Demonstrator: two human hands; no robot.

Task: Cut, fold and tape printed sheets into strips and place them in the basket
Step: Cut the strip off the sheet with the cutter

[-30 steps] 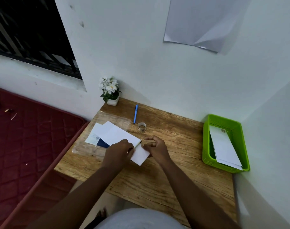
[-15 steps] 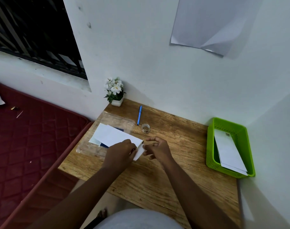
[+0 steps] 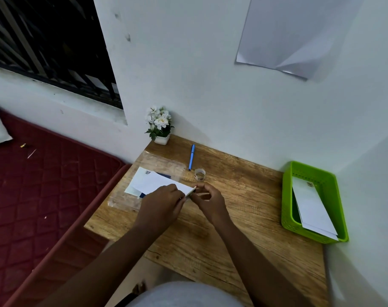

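A folded white printed sheet (image 3: 154,181) lies over a clear plastic sleeve (image 3: 164,164) on the wooden table (image 3: 244,218). My left hand (image 3: 161,203) grips the sheet's near right end, fingers curled over it. My right hand (image 3: 208,201) pinches that same end from the right, at the sheet's thin edge; whether it also holds tape I cannot tell. A small roll of clear tape (image 3: 199,174) stands just behind my right hand. The green basket (image 3: 287,196) at the table's right edge holds folded white strips (image 3: 311,207).
A blue pen (image 3: 191,156) lies behind the tape roll. A small pot of white flowers (image 3: 160,127) stands in the far left corner against the wall. A red mattress (image 3: 33,196) lies left of the table. White walls close off the back and right.
The sheet's near end has been folded up and narrowed between my hands. Both hands have drawn closer together at its right end. The camera has shifted slightly.
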